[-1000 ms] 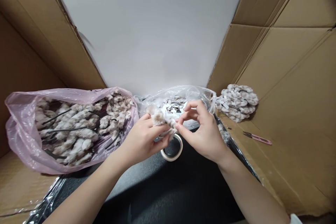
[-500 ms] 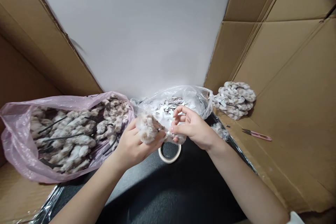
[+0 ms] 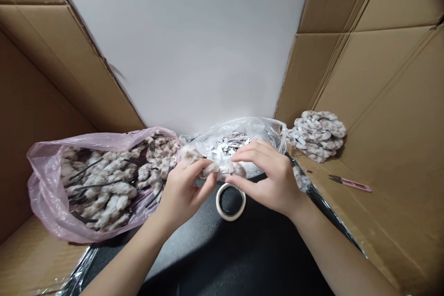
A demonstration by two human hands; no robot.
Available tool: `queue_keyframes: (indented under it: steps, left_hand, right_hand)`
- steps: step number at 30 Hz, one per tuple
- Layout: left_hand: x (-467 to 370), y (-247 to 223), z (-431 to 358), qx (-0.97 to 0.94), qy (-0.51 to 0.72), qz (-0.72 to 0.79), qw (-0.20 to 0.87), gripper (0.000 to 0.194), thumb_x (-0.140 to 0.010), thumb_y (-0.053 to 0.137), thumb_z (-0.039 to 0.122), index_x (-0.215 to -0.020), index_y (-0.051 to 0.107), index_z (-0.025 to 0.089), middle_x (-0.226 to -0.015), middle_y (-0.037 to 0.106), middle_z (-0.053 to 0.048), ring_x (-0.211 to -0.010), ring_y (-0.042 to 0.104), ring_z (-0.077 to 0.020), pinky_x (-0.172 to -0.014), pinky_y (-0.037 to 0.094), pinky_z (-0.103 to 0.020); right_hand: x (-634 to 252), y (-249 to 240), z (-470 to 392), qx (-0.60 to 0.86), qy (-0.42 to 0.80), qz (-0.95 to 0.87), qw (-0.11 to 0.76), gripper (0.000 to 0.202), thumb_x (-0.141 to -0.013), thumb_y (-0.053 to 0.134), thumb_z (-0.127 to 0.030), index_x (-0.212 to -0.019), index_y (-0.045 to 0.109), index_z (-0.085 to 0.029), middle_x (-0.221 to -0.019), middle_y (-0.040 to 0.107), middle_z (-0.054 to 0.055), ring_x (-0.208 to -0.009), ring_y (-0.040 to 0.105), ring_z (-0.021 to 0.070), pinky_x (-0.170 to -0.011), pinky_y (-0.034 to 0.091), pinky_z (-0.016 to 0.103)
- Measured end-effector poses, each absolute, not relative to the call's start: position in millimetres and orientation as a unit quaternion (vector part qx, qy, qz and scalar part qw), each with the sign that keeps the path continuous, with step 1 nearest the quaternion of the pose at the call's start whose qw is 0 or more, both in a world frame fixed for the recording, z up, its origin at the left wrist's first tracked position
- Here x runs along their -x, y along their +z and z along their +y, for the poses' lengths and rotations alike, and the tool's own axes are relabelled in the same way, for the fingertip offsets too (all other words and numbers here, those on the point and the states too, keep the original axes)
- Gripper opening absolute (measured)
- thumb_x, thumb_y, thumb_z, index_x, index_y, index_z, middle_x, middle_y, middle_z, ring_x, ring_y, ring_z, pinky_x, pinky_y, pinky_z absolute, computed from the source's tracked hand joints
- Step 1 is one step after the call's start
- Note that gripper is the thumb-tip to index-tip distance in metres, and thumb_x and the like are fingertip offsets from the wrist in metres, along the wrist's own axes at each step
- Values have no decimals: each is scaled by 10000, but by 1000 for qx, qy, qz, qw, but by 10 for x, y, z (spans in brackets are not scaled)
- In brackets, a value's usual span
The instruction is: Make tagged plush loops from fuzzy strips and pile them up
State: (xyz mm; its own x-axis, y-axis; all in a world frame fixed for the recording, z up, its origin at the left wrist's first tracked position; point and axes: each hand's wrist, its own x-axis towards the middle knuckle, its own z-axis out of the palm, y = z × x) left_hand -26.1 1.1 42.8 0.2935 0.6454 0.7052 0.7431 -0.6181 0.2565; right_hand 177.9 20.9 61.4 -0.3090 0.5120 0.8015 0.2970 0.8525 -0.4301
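My left hand (image 3: 185,189) is closed round a fluffy grey-white fur piece (image 3: 237,170), thumb and forefinger pinching it near the middle. One tuft of the fur sticks out above the knuckles, and the other end reaches right. At that right end my right hand (image 3: 267,175) curves with thumb and fingers apart, the fur lying between them. Whether the fingertips touch it I cannot tell. Just behind the hands lies a clear plastic bag (image 3: 258,126) with many small white tags (image 3: 224,144) in it. A roll of tape (image 3: 221,210) lies below the fur on the black surface.
At left a pink plastic bag (image 3: 41,185) holds fluffy fur pieces (image 3: 100,180) with dark strips. A bundle of tagged fur (image 3: 319,136) sits at right, near pink-handled thread snips (image 3: 350,183). Cardboard walls (image 3: 391,101) and a white panel (image 3: 208,46) stand around.
My right hand's fingers have spread from a pinch near the fur. The left hand has turned, bringing the fur lower and more level. The view has shifted slightly left.
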Motion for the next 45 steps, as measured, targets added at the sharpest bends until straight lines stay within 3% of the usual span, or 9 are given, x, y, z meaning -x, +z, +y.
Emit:
queue_keyframes:
  steps: [2, 5, 8, 12, 16, 24, 33, 38, 45]
  left_hand:
    - [223, 465, -7, 796, -407, -449, -5, 113, -883, 529, 179, -780, 572, 161, -628, 537, 25, -569, 474, -105, -549, 356, -213]
    - [189, 513, -19, 788, -408, -453, -88, 184, -902, 507, 202, -730, 561, 163, -607, 496, 36, -558, 445, -97, -546, 337, -215]
    - [194, 530, -8, 775, -406, -447, -189, 187, -904, 530, 257, -760, 606, 166, -641, 542, 27, -595, 474, -106, -572, 358, -217]
    - [203, 528, 16, 731, -406, -436, -333, 173, -870, 604, 319, -809, 666, 170, -720, 641, 3, -699, 567, -136, -658, 429, -225]
    - [185, 547, 21, 688, -425, -451, -377, 213, -857, 622, 326, -731, 665, 159, -663, 649, 4, -658, 587, -131, -649, 445, -221]
    - [187, 568, -13, 701, -450, -466, -299, 211, -835, 620, 277, -665, 644, 154, -617, 631, 6, -610, 574, -127, -597, 445, -220]
    - [171, 519, -121, 755, -480, -446, -45, 31, -791, 644, 142, -765, 647, 159, -655, 652, 27, -559, 539, -89, -566, 395, -209]
    - [155, 525, -128, 748, -488, -447, -53, 46, -799, 641, 136, -763, 641, 165, -655, 650, 35, -551, 536, -83, -552, 393, -200]
    - [145, 549, -123, 737, -479, -468, -94, 108, -812, 622, 161, -706, 636, 167, -593, 594, 43, -522, 477, -81, -507, 355, -198]
  right_hand:
    - [-1761, 606, 204, 284, 116, -811, 498, 249, -738, 769, -230, -960, 658, -210, -931, 703, 54, -917, 629, 225, -842, 498, 396]
    - [-1735, 585, 217, 299, 203, -810, 462, 81, -792, 703, -169, -827, 638, -203, -850, 695, 26, -833, 634, 188, -775, 503, 343]
    - [-1731, 566, 238, 280, 251, -797, 473, 123, -813, 652, -110, -747, 597, -199, -828, 686, 14, -778, 631, 155, -708, 498, 294]
    - [-1750, 550, 253, 237, 174, -812, 505, 180, -791, 620, -32, -759, 597, -208, -792, 678, 5, -768, 616, 157, -755, 476, 332]
    - [-1762, 550, 236, 198, 134, -824, 514, 213, -790, 599, -15, -832, 586, -224, -730, 631, -20, -714, 586, 146, -775, 465, 352]
    - [-1743, 546, 187, 271, 199, -809, 481, 461, -705, 769, -172, -1083, 517, -251, -981, 658, 15, -962, 615, 199, -884, 476, 380]
    - [-1742, 592, 142, 262, 194, -796, 510, 188, -805, 641, -90, -920, 583, -228, -845, 656, 1, -841, 613, 170, -810, 486, 343]
    - [-1743, 603, 181, 251, 112, -828, 489, 173, -750, 742, -157, -842, 609, -218, -874, 645, 22, -900, 586, 202, -835, 459, 370]
    - [-1741, 589, 190, 266, 63, -844, 461, 119, -803, 690, -152, -736, 620, -221, -900, 636, 26, -925, 551, 215, -854, 417, 398]
